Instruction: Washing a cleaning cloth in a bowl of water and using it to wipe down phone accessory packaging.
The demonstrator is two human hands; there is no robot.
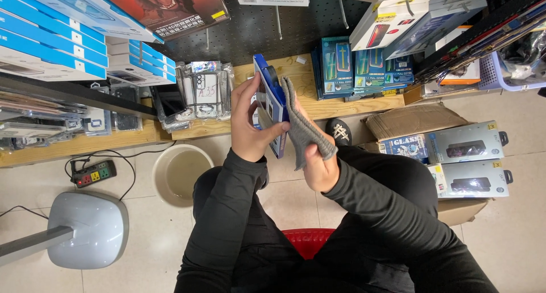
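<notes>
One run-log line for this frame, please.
left hand: holds blue phone on edge | right hand: presses grey cloth to it | seated on red stool

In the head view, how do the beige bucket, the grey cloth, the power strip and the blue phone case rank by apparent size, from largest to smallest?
1. Beige bucket.
2. Grey cloth in the right hand.
3 and 4. Blue phone case in the left hand, and power strip: unsure. The case is seen edge-on and nearer the camera.
</notes>
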